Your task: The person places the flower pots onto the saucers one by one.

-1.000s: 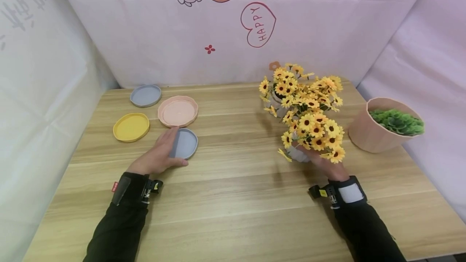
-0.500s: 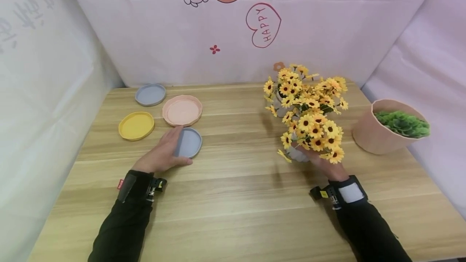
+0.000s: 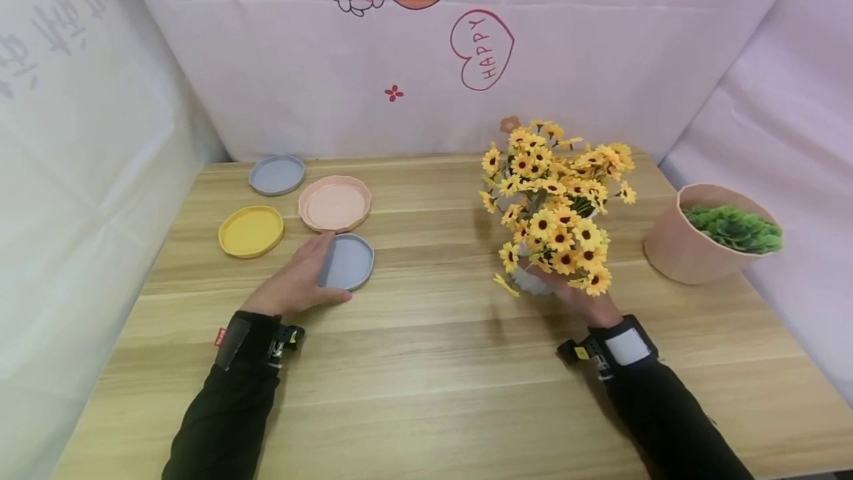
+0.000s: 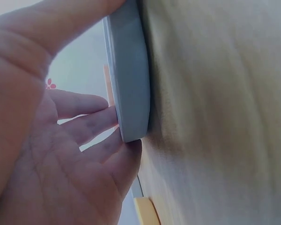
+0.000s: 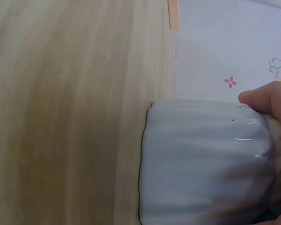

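My left hand (image 3: 296, 280) holds the near grey-blue saucer (image 3: 352, 261) by its rim, thumb on the near side and fingers on the far side. In the left wrist view this saucer (image 4: 131, 79) lies flat, its base close to the wood. My right hand (image 3: 588, 304) grips a white ribbed flowerpot (image 3: 529, 281) with yellow daisy-like flowers (image 3: 563, 239), which hide most of its fingers. Seen from the right wrist, the glossy pot (image 5: 201, 159) stands with its base at the tabletop, the thumb up at its top end.
Beyond the left hand lie a pink saucer (image 3: 335, 204), a yellow saucer (image 3: 250, 232) and another grey-blue saucer (image 3: 277, 174). More yellow flowers (image 3: 526, 158) stand behind the held pot. A pink pot with green leaves (image 3: 693, 247) is at the right, before a white cloth backdrop.
The flowerpot has moved a little left with my right hand. The near grey-blue saucer has shifted slightly right while my left hand stays about in place. The head view has also shifted a little.
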A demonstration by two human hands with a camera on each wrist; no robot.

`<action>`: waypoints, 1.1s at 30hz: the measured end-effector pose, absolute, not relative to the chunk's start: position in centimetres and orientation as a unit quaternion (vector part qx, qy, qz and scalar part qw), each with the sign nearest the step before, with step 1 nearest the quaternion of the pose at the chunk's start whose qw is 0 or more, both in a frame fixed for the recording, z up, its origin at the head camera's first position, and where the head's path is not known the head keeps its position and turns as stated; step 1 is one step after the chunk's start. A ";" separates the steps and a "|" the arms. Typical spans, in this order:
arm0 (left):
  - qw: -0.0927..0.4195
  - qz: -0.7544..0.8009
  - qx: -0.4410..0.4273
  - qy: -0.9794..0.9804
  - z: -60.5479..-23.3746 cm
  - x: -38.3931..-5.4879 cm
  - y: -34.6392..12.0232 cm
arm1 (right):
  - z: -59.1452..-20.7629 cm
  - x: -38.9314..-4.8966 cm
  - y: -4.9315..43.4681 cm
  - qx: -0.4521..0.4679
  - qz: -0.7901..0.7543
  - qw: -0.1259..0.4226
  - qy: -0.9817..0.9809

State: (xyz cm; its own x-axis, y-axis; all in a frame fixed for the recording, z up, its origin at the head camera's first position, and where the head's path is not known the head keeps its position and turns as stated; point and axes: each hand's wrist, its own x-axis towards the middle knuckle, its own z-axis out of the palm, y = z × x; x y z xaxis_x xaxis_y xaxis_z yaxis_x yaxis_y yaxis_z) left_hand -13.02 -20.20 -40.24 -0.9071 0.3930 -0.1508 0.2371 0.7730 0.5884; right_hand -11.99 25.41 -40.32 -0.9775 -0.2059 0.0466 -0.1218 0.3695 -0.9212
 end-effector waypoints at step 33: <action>0.093 0.282 0.145 0.944 -40.8 -13.3 -20.2 | -40.2 -13.2 23.3 -0.167 -0.535 0.025 0.827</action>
State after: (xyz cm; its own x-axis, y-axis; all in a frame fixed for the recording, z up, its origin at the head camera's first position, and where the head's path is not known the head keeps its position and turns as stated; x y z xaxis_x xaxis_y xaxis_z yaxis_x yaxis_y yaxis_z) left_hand -13.29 -20.24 -40.78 -0.9404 0.3269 -0.0935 0.2220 0.7986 0.5594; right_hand -13.20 23.34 -40.23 -0.9428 -0.3039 0.1371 -0.2496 0.3706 -0.8946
